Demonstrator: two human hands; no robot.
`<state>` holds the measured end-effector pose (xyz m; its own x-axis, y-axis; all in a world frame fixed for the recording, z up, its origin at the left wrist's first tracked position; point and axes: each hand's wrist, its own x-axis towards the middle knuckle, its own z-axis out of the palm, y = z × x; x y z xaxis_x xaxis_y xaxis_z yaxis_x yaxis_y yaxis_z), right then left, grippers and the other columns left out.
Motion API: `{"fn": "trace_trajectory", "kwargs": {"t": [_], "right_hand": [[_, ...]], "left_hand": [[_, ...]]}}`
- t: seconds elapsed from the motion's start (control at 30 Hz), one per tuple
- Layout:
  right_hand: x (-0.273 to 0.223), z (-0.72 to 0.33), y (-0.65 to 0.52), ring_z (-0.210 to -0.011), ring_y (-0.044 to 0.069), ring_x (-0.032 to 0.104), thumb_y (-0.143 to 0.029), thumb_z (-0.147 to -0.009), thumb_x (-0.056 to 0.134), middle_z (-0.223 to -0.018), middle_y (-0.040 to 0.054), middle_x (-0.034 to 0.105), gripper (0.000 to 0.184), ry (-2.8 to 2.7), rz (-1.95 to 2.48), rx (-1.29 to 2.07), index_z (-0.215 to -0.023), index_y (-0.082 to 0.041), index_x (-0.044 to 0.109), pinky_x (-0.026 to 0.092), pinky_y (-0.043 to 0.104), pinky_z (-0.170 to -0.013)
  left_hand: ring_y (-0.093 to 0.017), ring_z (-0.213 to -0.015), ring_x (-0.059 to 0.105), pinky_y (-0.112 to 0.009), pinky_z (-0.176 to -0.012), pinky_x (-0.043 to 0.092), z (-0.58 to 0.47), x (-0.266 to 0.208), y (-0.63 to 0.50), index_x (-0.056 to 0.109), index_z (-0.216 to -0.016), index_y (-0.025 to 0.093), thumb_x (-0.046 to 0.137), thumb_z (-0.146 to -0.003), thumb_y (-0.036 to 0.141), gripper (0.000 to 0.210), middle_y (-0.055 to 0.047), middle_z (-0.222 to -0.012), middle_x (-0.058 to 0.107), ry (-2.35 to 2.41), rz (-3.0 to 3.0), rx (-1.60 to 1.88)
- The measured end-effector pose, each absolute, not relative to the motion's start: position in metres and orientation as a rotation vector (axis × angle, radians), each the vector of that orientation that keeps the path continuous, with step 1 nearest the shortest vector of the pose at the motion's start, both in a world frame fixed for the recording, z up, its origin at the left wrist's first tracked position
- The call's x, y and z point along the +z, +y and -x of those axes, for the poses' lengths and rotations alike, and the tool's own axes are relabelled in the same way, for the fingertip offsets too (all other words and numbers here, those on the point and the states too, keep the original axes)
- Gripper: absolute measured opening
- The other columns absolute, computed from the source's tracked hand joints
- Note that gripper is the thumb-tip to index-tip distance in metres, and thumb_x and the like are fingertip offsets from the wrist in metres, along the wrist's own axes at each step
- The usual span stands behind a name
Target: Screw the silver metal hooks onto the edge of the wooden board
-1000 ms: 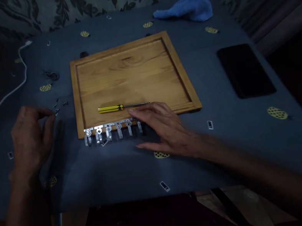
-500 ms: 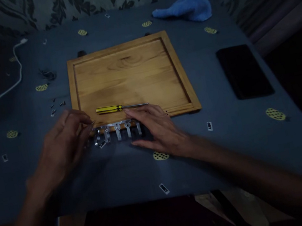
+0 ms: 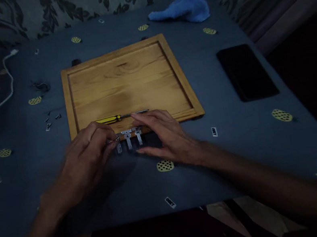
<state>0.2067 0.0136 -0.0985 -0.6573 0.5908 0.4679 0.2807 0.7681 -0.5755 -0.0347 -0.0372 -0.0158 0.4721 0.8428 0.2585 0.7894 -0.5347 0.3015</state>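
Note:
A metal hook rail (image 3: 127,134) with several flat hooks lies along the near edge of a framed wooden board (image 3: 128,87). My left hand (image 3: 91,156) is closed over the rail's left part, thumb and fingertips pinching a tiny shiny piece that looks like a screw. Its fingers hide the hooks on that side. My right hand (image 3: 166,137) spreads over the rail's right end, fingers lying on the board and thumb stretched out below its edge. Just above the rail, a screwdriver (image 3: 112,119) with a yellow and black handle rests on the board, its shaft pointing right.
Several loose screws (image 3: 58,116) lie left of the board, near a small dark tangled item (image 3: 41,87). A white cable (image 3: 5,100) runs along the left side. A blue cloth (image 3: 185,8) sits at the back, and a black tablet-like slab (image 3: 247,72) lies to the right.
My left hand has moved right along the rail, from its left end to nearer the middle, still pinching. My right hand keeps its spread pose. The view has shifted slightly.

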Motion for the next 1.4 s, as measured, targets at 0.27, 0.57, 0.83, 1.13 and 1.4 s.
{"fn": "trace_trajectory", "kwargs": {"t": [0.27,0.57,0.83,1.13,1.4], "right_hand": [[-0.101,-0.206,0.014,-0.119,0.03,0.059,-0.037,-0.101,0.063,-0.13,0.0123,0.067,0.069,-2.312,0.666,0.634,-0.161,-0.024,0.03,0.048,0.053,-0.102],[-0.101,-0.205,0.014,-0.118,0.03,0.06,-0.035,-0.101,0.06,-0.13,0.0124,0.067,0.066,-2.315,0.681,0.636,-0.16,-0.024,0.032,0.05,0.054,-0.1],[-0.1,-0.205,0.015,-0.116,0.031,0.06,-0.032,-0.099,0.061,-0.131,0.0125,0.068,0.066,-2.307,0.681,0.66,-0.159,-0.023,0.036,0.05,0.054,-0.099],[-0.098,-0.204,0.016,-0.119,0.031,0.059,-0.032,-0.098,0.063,-0.136,0.0133,0.067,0.063,-2.329,0.641,0.626,-0.155,-0.02,0.039,0.05,0.052,-0.1],[-0.098,-0.2,0.016,-0.126,0.031,0.058,-0.035,-0.1,0.062,-0.143,0.0116,0.063,0.065,-2.346,0.616,0.68,-0.158,-0.023,0.035,0.05,0.054,-0.104]], "left_hand": [[-0.016,-0.084,0.065,-0.029,-0.072,0.051,0.029,-0.019,-0.028,0.053,-0.101,0.02,0.043,-0.107,0.027,0.014,-0.003,-0.095,0.064,1.389,-2.589,0.476],[-0.016,-0.081,0.064,-0.028,-0.068,0.05,0.029,-0.017,-0.019,0.054,-0.102,0.023,0.043,-0.106,0.027,0.012,-0.003,-0.096,0.065,1.387,-2.527,0.455],[-0.016,-0.082,0.065,-0.027,-0.069,0.053,0.03,-0.015,-0.02,0.053,-0.103,0.023,0.044,-0.105,0.024,0.009,-0.003,-0.097,0.064,1.403,-2.503,0.46],[-0.015,-0.083,0.064,-0.026,-0.07,0.052,0.031,-0.018,-0.018,0.054,-0.102,0.021,0.046,-0.105,0.024,0.009,-0.003,-0.097,0.063,1.379,-2.503,0.476],[-0.017,-0.085,0.064,-0.03,-0.071,0.053,0.031,-0.018,-0.02,0.051,-0.104,0.024,0.044,-0.105,0.023,0.008,-0.004,-0.099,0.062,1.388,-2.452,0.463]]}}
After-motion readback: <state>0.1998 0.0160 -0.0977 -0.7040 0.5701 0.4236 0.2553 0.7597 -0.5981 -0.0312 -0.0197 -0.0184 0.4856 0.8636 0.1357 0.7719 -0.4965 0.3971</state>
